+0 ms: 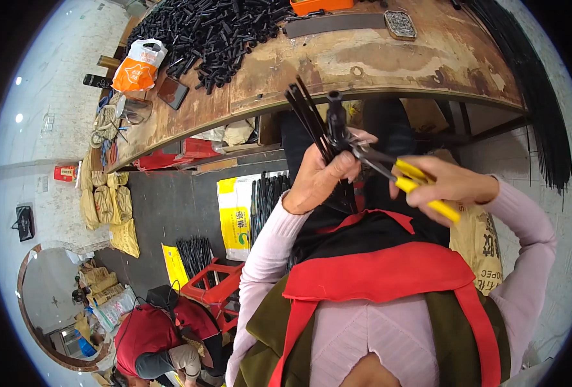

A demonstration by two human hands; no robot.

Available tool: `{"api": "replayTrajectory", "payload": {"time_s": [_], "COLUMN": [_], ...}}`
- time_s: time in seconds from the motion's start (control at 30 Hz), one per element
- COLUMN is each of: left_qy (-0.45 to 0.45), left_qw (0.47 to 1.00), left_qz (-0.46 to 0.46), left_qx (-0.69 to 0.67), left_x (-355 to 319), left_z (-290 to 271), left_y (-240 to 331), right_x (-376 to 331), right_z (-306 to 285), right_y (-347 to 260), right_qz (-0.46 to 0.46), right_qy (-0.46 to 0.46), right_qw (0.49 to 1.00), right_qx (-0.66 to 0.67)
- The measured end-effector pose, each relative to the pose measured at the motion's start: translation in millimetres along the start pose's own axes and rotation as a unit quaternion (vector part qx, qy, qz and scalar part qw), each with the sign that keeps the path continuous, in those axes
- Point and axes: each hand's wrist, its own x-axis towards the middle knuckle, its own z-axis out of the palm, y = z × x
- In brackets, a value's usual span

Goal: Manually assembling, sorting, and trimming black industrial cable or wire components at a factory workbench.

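Observation:
My left hand (321, 173) is closed around several thin black rods (303, 111) and a short black tubular fitting (337, 119) with a round open end. The rods slant up and to the left, while the fitting stands nearly upright beside them. In my right hand (447, 184) is a pair of pliers (407, 171) with yellow handles, the fingers wrapped around the grips. Their metal jaws reach left to the base of the fitting, close to my left fingertips. Whether the jaws grip anything cannot be made out.
A wooden bench (389, 71) runs across the far side. On it lie a heap of black fittings (215, 32), a phone (172, 93) and a tin of small metal pieces (400, 24). Long black rods (547, 97) hang at right. Lower left, a person (163, 335) bends near a red stool (215, 287).

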Motion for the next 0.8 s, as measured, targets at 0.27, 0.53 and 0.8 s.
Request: {"api": "replayTrajectory", "payload": {"time_s": [0.27,0.53,0.8], "left_qy": [0.010,0.014,0.023], "left_qw": [1.000,1.000,1.000], "left_qz": [-0.003,-0.006,0.010], "left_qx": [-0.012,0.008,0.009], "left_x": [-1,-3,-2], "left_z": [2,4,1], "left_y": [4,3,0], "right_x": [6,-2,4], "right_z": [-11,-13,-15], "right_y": [-10,-31,-30], "right_qz": [-0.132,-0.017,-0.003], "right_qy": [0.143,-0.010,-0.018], "right_qw": [0.914,0.987,0.992], "right_qx": [-0.356,-0.160,-0.123]}}
